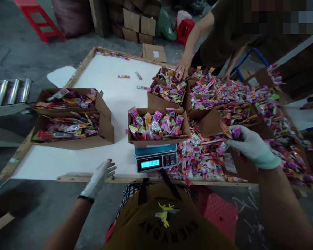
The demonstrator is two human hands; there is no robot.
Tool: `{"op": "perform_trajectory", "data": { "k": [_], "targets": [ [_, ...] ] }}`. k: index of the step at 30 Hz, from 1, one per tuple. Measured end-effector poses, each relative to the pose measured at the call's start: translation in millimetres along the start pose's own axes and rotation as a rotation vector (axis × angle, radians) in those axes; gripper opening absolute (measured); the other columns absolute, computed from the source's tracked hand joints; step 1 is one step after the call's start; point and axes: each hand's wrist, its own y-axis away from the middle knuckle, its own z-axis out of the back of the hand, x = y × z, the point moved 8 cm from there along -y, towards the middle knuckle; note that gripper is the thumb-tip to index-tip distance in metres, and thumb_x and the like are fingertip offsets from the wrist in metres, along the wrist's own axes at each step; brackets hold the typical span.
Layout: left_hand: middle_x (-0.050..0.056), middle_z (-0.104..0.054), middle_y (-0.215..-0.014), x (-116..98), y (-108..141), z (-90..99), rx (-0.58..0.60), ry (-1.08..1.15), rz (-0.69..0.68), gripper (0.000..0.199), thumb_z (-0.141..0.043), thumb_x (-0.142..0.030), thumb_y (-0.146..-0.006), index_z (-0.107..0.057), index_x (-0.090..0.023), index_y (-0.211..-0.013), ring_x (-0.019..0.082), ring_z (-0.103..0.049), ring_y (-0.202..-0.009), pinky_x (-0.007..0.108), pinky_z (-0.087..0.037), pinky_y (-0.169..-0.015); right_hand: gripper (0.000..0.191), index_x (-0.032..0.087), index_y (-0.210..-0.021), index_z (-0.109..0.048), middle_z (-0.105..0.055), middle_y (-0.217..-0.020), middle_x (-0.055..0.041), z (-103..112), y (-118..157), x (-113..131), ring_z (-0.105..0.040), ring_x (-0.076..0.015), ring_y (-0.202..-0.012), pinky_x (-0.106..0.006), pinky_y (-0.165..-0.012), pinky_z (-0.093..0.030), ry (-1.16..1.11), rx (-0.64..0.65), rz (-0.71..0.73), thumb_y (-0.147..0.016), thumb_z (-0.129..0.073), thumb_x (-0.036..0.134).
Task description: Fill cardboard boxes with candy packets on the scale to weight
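Observation:
My right hand point(250, 144), in a white glove with a green cuff, is closed on a few small wrapped candies point(231, 132) above the candy pile at the right. My left hand point(100, 175), also gloved, hovers at the table's front edge with fingers apart and nothing in it. Between them, a cardboard box point(159, 142) full of colourful wrapped candies sits on a digital scale point(156, 162). Its lit display seems to read 1898. Loose candies point(200, 156) spread over the table to the right of the scale.
Two filled boxes point(75, 142) stand at the left of the white table point(122, 156). More candy-filled boxes point(167, 100) are at the back right, where a co-worker's hand point(182, 67) reaches in. A roller conveyor point(9, 92) is far left; a red stool point(220, 213) is below the table.

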Motion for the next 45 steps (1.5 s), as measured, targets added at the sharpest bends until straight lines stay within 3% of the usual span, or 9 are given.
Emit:
{"op": "perform_trajectory", "data": {
  "k": [6,13,16,20,25,30,36,39,45],
  "targets": [
    [0.015,-0.071,-0.111,6,6,4.6,0.006,-0.048,-0.016,0.034,-0.071,-0.033,-0.086,-0.065,-0.017,-0.115,0.025,-0.073,-0.090,0.034,-0.058,-0.075,0.063,0.022,-0.126,-0.066,-0.071,-0.127,-0.0169,-26,-12,21,-0.069,-0.0386,-0.118,-0.055,-0.107,-0.054,0.134,0.218,0.168,-0.066,-0.076,0.042],
    [0.014,-0.072,-0.109,7,4,-6.2,0.024,-0.093,-0.045,0.040,-0.077,-0.039,-0.076,-0.067,-0.019,-0.109,0.027,-0.073,-0.090,0.035,-0.056,-0.076,0.046,0.020,-0.134,-0.064,-0.069,-0.134,-0.0139,-140,-39,200,-0.073,-0.0269,-0.110,-0.043,-0.102,-0.058,-0.092,0.352,0.458,-0.091,-0.066,0.038],
    [0.015,-0.071,-0.110,7,10,-8.5,0.025,-0.127,-0.046,0.042,-0.075,-0.043,-0.075,-0.067,-0.018,-0.108,0.027,-0.073,-0.091,0.034,-0.054,-0.075,0.061,0.016,-0.139,-0.058,-0.068,-0.133,-0.0199,-199,-58,243,-0.066,-0.0361,-0.123,-0.050,-0.106,-0.053,0.101,0.408,0.339,-0.089,-0.071,0.049],
    [0.015,-0.071,-0.113,15,15,2.9,0.022,-0.152,-0.036,0.046,-0.072,-0.044,-0.074,-0.067,-0.017,-0.112,0.026,-0.073,-0.094,0.032,-0.053,-0.075,0.073,0.017,-0.148,-0.045,-0.069,-0.130,-0.0238,-243,-75,244,-0.070,-0.0402,-0.114,-0.050,-0.094,-0.055,0.289,0.497,0.168,-0.083,-0.074,0.034],
    [0.017,-0.072,-0.114,27,19,24.9,-0.031,-0.168,-0.028,0.046,-0.070,-0.043,-0.073,-0.066,-0.020,-0.111,0.027,-0.073,-0.090,0.033,-0.055,-0.073,0.060,0.019,-0.137,-0.054,-0.074,-0.113,-0.0118,-227,-88,215,-0.072,-0.0299,-0.099,-0.041,-0.091,-0.055,0.076,0.404,0.180,-0.078,-0.064,0.016],
    [0.016,-0.072,-0.109,23,22,14.6,-0.046,-0.169,-0.028,0.037,-0.073,-0.040,-0.069,-0.067,-0.022,-0.101,0.028,-0.072,-0.087,0.034,-0.054,-0.069,0.059,0.018,-0.137,-0.058,-0.071,-0.128,-0.0088,-200,-83,218,-0.069,-0.0236,-0.110,-0.037,-0.100,-0.053,-0.220,0.387,0.421,-0.078,-0.056,0.018],
    [0.013,-0.071,-0.105,3,19,-28.7,0.028,-0.175,-0.058,0.052,-0.078,-0.047,-0.062,-0.067,-0.018,-0.104,0.025,-0.072,-0.086,0.033,-0.052,-0.074,0.033,0.020,-0.103,-0.071,-0.077,-0.103,-0.0101,-256,-64,236,-0.070,-0.0284,-0.090,-0.036,-0.080,-0.054,0.212,0.695,0.432,-0.074,-0.078,0.036],
    [0.014,-0.073,-0.109,-6,22,-38.8,0.072,-0.178,-0.082,0.057,-0.080,-0.049,-0.060,-0.069,-0.018,-0.107,0.026,-0.073,-0.092,0.035,-0.053,-0.078,0.016,0.021,-0.087,-0.069,-0.076,-0.095,-0.0068,-262,-68,241,-0.067,-0.0249,-0.086,-0.032,-0.076,-0.051,0.241,0.680,0.447,-0.075,-0.075,0.028],
    [0.014,-0.071,-0.107,2,25,-26.6,0.040,-0.134,-0.043,0.045,-0.075,-0.042,-0.070,-0.067,-0.017,-0.107,0.025,-0.072,-0.088,0.035,-0.053,-0.076,0.028,0.020,-0.089,-0.066,-0.070,-0.084,-0.0007,-166,-68,230,-0.064,-0.0186,-0.077,-0.031,-0.071,-0.052,-0.570,0.446,0.344,-0.074,-0.077,0.041]
  ]
}}
